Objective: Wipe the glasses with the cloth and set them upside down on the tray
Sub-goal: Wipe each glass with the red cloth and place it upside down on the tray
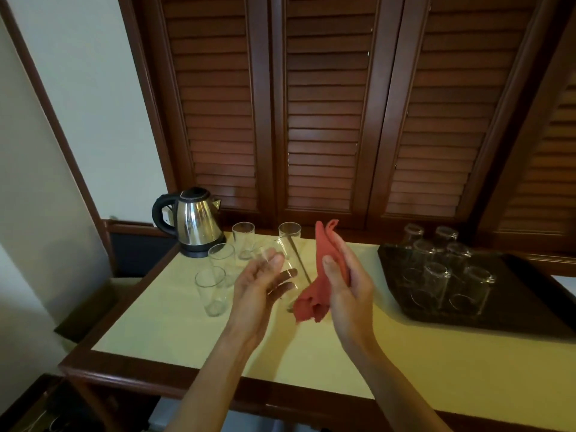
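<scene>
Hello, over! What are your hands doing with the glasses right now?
Left hand holds a glass. Right hand grips red cloth. Tray unobstructed.

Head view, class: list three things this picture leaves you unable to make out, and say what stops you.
1. Held glass: clear and blurred; the left hand covers its lower part.
2. Upturned glasses on the dark tray: transparent and overlapping, so the count is uncertain.
3. Red cloth: the right hand hides the part inside its grip.
</scene>
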Available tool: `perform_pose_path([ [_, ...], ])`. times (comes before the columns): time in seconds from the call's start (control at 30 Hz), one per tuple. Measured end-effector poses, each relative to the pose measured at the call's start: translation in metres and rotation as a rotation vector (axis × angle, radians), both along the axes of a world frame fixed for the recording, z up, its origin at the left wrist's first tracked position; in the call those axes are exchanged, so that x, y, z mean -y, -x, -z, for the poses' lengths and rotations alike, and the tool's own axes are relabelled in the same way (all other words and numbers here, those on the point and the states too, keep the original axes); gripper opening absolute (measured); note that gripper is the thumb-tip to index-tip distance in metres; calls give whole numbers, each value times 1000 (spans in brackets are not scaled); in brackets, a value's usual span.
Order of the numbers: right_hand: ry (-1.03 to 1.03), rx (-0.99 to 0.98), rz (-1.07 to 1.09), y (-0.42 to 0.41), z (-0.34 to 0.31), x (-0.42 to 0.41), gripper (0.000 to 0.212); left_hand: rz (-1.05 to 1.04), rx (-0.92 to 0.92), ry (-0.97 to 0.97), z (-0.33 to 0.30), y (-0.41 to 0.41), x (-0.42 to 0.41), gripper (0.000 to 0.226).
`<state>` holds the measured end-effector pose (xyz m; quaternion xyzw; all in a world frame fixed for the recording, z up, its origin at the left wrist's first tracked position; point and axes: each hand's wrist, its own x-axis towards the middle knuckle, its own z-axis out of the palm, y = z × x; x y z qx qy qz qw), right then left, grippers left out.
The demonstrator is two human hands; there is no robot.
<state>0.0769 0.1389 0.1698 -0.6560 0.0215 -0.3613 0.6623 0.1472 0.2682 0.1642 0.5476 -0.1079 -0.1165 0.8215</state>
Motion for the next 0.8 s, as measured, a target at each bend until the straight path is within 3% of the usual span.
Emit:
perform_pose_path([
  [0.1, 650, 39, 62, 2, 7, -21, 56, 131, -52, 100, -15, 5, 15, 50],
  [0.17, 797, 21, 121, 5, 16, -28, 56, 135, -56, 146, -18, 9, 20, 53],
  [0.33, 739, -55, 179, -8, -18, -3, 56, 178, 88, 8, -7, 38, 36, 37],
  [0.47, 839, 16, 128, 12, 20, -21, 53, 177, 2, 129, -26, 27, 31, 46],
  [0.57, 705, -6, 96, 15, 21, -13, 54, 179, 62, 66, -23, 26, 33, 58],
  [0.67, 582, -9, 168, 2, -11, 3, 52, 194, 133, -37, -11, 39, 45, 50],
  [0.8, 753, 62, 142, 17, 23, -8, 51, 115, 107, 82, -33, 19, 46, 50],
])
